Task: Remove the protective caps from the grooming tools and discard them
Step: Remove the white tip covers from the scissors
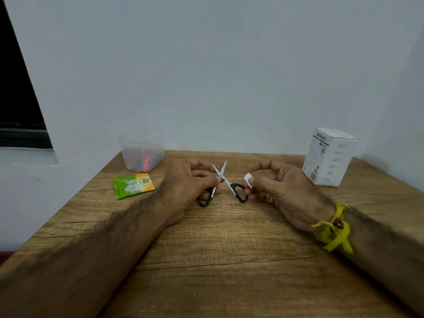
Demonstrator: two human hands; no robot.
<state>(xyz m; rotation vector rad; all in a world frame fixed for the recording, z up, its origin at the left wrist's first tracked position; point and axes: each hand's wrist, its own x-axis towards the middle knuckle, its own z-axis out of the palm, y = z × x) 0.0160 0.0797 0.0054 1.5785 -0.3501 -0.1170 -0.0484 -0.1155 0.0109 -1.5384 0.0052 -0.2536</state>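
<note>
Wooden table (229,260) carrying both forearms, yellow band (332,232) circling right wrist. Midway up: left hand (190,180) pinching small scissors (223,182) by pivot, blades splayed open; right hand (273,182) pinching white cap (248,179) just beside black handle loop. Lying toward left edge: green sachet (133,183). Standing along far edge: clear tub (143,152) at left corner, white box (329,157) at right.

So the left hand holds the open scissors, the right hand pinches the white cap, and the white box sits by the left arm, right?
Not quite: in the head view the white box sits by the right arm, not the left. The rest holds: left hand holds the open scissors, right hand pinches the white cap.
</note>
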